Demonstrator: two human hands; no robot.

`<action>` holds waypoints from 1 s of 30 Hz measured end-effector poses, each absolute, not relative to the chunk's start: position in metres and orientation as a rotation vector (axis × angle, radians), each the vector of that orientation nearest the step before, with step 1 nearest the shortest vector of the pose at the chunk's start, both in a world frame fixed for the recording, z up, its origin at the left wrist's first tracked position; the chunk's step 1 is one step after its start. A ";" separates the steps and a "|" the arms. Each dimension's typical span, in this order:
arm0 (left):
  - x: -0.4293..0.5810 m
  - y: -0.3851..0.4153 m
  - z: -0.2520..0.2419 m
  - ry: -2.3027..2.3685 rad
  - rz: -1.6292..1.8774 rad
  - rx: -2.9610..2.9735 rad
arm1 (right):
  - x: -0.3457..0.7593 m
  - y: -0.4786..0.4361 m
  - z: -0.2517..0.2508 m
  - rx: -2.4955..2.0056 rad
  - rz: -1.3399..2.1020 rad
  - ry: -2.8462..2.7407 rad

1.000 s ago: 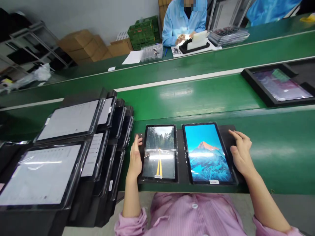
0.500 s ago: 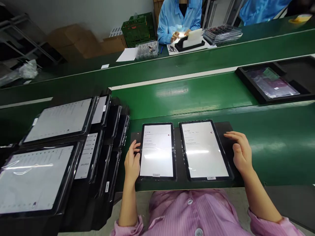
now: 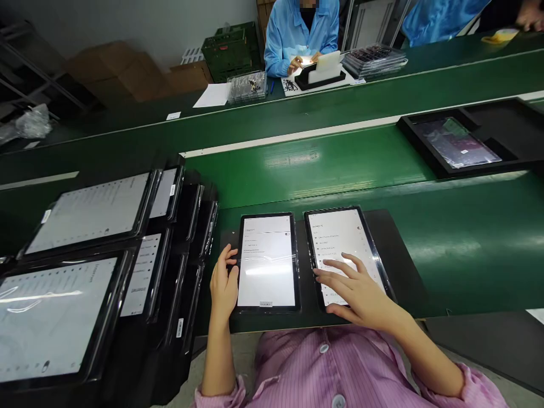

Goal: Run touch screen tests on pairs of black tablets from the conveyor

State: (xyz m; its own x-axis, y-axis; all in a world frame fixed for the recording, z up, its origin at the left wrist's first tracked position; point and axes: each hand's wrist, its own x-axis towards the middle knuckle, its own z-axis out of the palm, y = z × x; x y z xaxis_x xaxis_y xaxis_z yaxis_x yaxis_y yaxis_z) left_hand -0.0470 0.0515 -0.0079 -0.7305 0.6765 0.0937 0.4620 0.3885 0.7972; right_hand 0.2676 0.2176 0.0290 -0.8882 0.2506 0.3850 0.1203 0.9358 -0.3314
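Observation:
Two lit tablets lie side by side on a black mat point(image 3: 402, 266) at the bench's near edge. The left tablet point(image 3: 266, 272) shows a mostly white settings page with a barcode label at its lower rim. My left hand point(image 3: 224, 279) rests at that tablet's left side, fingers loosely apart, holding nothing. Over the lower half of the right tablet point(image 3: 334, 229) my right hand point(image 3: 355, 289) is spread, fingers apart; whether the fingertips touch the glass I cannot tell. A list of lines shows on that right screen, partly hidden by the hand.
Stacked tablets in black trays stand at my left, with a lit tablet point(image 3: 55, 317) on top in front and another lit tablet point(image 3: 91, 209) behind. A black tray point(image 3: 429, 153) with a film-covered tablet lies at the right. Across the green bench point(image 3: 255, 170) a person in blue point(image 3: 280, 34) works.
My right hand has moved left from beside the right tablet to over its screen. List entries now appear on that screen. My left hand has stayed beside the left tablet. The view shifted slightly.

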 end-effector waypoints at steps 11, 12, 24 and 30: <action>-0.045 0.051 -0.007 2.452 1.127 1.154 | 0.323 0.245 0.023 -0.630 0.260 -2.326; -0.045 0.052 -0.007 2.473 1.094 1.183 | 0.325 0.244 0.022 -0.648 0.264 -2.308; -0.048 0.053 -0.015 2.397 1.253 1.126 | 0.296 0.217 0.026 -0.474 0.383 -2.481; -0.045 0.057 -0.014 2.400 1.239 1.035 | 0.296 0.218 0.023 -0.530 0.343 -2.494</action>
